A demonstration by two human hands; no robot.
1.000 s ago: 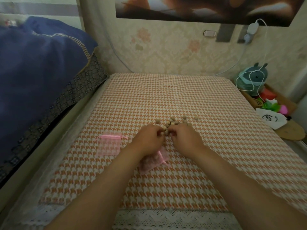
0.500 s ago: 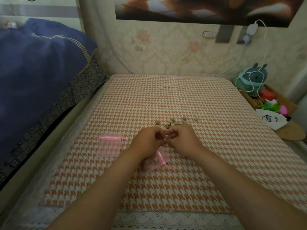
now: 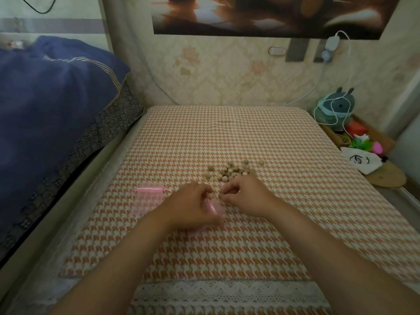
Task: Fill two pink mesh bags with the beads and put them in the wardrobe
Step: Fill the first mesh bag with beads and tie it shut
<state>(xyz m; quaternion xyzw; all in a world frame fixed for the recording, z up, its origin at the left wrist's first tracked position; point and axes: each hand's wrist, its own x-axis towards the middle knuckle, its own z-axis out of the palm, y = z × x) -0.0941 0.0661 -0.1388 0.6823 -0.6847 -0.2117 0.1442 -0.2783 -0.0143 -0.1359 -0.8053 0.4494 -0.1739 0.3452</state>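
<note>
Head: bag under left hand

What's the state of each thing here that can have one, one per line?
held pink bag: gripped, mostly hidden under left hand.
left hand: grips held pink bag.
right hand: fingers curled, pinching a bead.
spare pink bag: flat on cloth, untouched.
loose beads: piled on cloth, unbagged.

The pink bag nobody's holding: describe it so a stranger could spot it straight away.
Start at the orange houndstooth cloth in the middle. Left of the left hand lies a small pink mesh bag, flat, its top gathered by ribbon. Unlike the other bag, mostly hidden under that hand, it lies alone and untouched, away from the beads.
</note>
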